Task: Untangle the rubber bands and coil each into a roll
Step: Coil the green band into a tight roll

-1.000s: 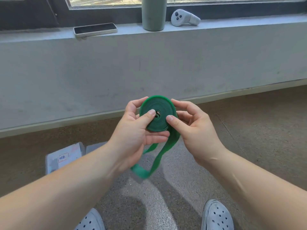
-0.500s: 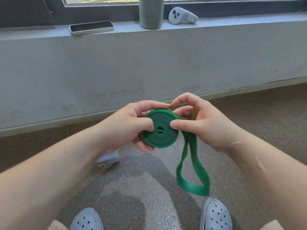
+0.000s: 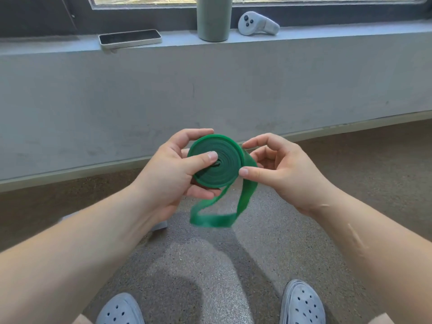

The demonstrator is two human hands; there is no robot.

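- While the green coil was held in mid-air, well above the floor, open room lay to its left, to its right and beneath it, and only the two hands touched it.
- Below the coil, the loose loop of the same band hung free and blurred, clear of the floor. One strand came off the coil's lower edge and the other off its right edge.
- Left of the coil, the left hand grasped it. The thumb pressed flat on the face beside the centre hole, the forefinger curled over the top rim, and the other fingers curled under the lower edge.
- Right of the coil, the right hand pinched the band where it left the rim. The thumb tip sat on the lower right edge and the arched forefinger met the upper right edge, with the remaining fingers loosely curled behind.
- Under the coil the floor was speckled grey-brown and crossed by soft shadows.
- Down-left of the coil, a corner of a white box showed, mostly hidden by the left forearm.
- Far below the coil, a left shoe and a right shoe with holes in them stood apart.
- Behind the coil a bare grey wall rose from a pale skirting to a sill under a window.
- On that sill, up-left of the coil a phone lay flat. Straight above the coil a grey-green bottle stood upright, and up-right of it a white controller lay on its side.
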